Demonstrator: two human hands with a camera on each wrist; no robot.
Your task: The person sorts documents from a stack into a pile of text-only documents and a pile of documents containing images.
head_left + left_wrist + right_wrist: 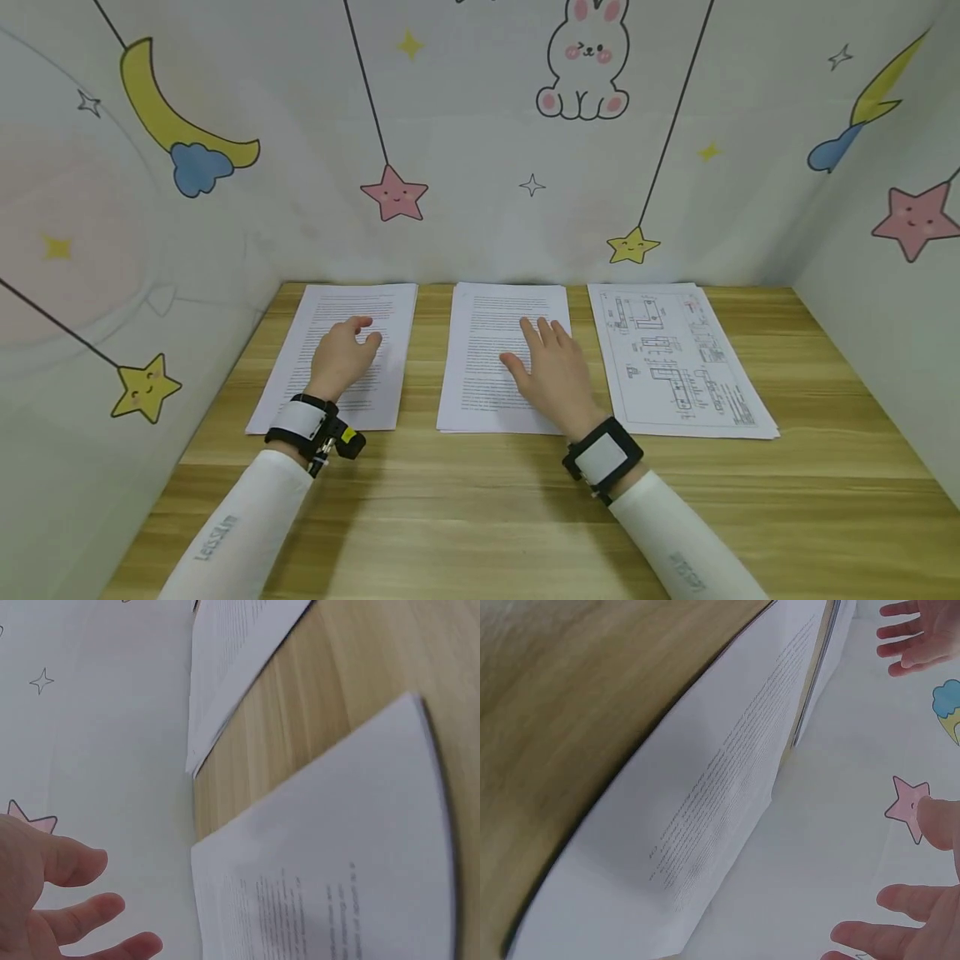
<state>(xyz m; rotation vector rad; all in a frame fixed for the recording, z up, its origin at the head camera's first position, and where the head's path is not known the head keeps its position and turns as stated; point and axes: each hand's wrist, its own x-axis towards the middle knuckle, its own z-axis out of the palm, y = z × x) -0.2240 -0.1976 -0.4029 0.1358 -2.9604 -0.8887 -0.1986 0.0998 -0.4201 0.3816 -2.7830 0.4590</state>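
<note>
Over the left stack of printed text sheets [300,392] my left hand [342,357] hovers, thumb and fingers loosely bent with nothing between them. In the left wrist view that hand [45,900] shows apart from the paper. My right hand [555,373] is above the right part of the middle stack of text sheets [487,367], fingers spread. The right wrist view has the right hand [922,915] raised off the middle stack [697,795], holding nothing. It hides part of that stack's right side in the head view.
A third stack, topped by a technical drawing [622,400], lies to the right on the wooden table [457,517]. Narrow strips of wood separate the stacks. White walls with cartoon prints [480,242] stand behind and on both sides.
</note>
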